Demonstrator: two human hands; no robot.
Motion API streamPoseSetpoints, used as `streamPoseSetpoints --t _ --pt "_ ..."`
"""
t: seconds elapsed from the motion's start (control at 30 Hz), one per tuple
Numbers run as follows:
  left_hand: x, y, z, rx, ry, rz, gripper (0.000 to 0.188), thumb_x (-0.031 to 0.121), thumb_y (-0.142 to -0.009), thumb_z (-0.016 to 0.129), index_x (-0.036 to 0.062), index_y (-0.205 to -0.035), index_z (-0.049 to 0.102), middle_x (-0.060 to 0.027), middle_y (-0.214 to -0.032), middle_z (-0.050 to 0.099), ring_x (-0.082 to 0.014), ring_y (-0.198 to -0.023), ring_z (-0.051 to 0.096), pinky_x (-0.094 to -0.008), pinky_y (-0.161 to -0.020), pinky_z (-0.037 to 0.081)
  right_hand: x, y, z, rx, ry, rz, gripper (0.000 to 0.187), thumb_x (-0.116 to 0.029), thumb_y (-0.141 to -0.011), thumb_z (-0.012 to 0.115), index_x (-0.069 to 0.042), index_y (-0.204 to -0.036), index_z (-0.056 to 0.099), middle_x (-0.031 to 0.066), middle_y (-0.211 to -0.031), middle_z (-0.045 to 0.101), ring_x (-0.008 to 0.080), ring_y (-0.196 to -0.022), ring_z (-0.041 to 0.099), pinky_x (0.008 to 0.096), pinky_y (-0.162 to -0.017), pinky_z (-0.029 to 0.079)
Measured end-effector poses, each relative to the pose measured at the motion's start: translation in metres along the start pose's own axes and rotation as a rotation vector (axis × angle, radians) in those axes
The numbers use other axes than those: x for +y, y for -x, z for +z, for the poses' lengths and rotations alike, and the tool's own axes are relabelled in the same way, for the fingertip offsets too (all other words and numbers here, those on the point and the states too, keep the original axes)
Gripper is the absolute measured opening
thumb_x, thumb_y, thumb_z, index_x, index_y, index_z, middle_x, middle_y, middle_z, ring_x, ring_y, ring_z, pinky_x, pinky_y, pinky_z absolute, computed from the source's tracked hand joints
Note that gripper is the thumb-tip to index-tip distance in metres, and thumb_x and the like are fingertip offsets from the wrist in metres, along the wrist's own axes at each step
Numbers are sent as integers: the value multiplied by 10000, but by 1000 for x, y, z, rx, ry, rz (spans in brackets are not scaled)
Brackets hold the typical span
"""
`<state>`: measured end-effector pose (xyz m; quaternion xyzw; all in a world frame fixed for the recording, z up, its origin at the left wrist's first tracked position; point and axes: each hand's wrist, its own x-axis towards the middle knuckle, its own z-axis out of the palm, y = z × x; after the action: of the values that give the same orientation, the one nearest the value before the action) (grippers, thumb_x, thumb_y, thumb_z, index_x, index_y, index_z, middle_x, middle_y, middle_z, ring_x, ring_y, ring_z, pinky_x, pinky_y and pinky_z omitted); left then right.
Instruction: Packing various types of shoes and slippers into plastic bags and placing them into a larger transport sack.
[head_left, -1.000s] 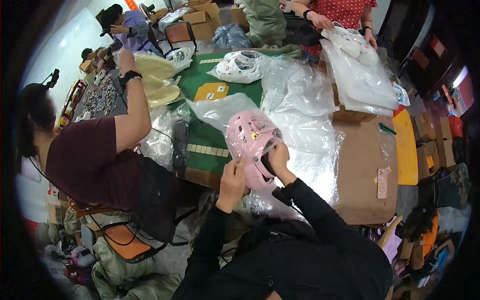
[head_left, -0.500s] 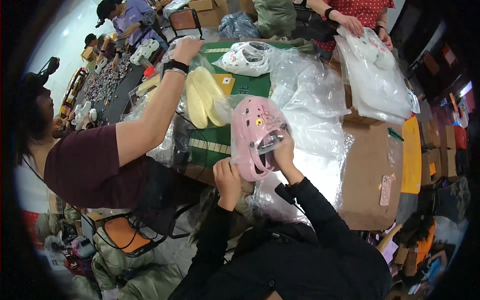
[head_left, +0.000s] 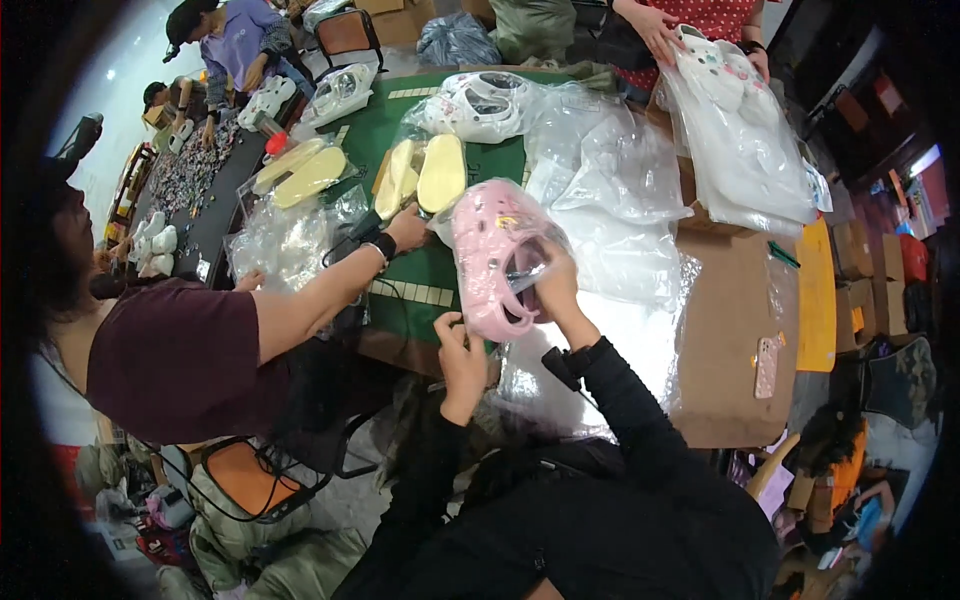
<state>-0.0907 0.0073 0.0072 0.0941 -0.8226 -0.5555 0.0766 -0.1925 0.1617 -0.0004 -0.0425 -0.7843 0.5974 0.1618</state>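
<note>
A pink clog (head_left: 488, 245) with small charms on its upper is held tilted over the table's near edge, inside a transparent plastic bag (head_left: 468, 205). Closed at the bag's lower left edge, by the clog's strap, my left hand (head_left: 462, 368) pinches with thumb and fingers. My right hand (head_left: 558, 287) grips the bagged clog at its opening on the right side; some of its fingertips are hidden. Just right of it lies a stack of transparent plastic bags (head_left: 625, 260).
Bagged white clogs (head_left: 480, 105) and yellow slippers (head_left: 441, 172) lie on the green table top (head_left: 505, 158). A co-worker's hand (head_left: 407, 228) reaches beside the slippers. Brown cardboard (head_left: 725, 350) carries a pink phone (head_left: 767, 367). Another person holds bagged white clogs (head_left: 730, 75) across the table.
The pink clog has turned slightly and shifted a little left in my hands. The left co-worker's hand has come down from the far side to the yellow slippers, which now lie apart.
</note>
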Motion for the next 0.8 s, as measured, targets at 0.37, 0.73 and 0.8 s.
streamPoseSetpoints --t 0.37,0.73,0.8 --pt "15 -42 -37 108 721 -320 170 49 -884 436 -25 -1005 342 -154 -948 514 -255 -838 606 -383 -734 555 -10 -39 -55 -682 613 -645 636 -501 -791 545 -3 -1180 473 253 -1130 526 430 -1154 408 451 -1019 279" --pt "120 -45 -59 -281 648 112 151 -59 -865 437 37 -948 355 -49 -875 483 -86 -792 514 -222 -669 442 -125 -40 -57 -711 698 -992 1108 -627 -518 697 -131 -1395 237 196 -1374 303 426 -1318 153 657 -995 104" --pt "123 -41 -49 -330 613 168 165 -70 -858 441 41 -946 357 -34 -856 463 -67 -757 484 -208 -640 402 -116 -51 -44 -744 732 -1041 1095 -580 -516 721 -134 -1394 241 191 -1370 311 414 -1322 155 658 -997 98"
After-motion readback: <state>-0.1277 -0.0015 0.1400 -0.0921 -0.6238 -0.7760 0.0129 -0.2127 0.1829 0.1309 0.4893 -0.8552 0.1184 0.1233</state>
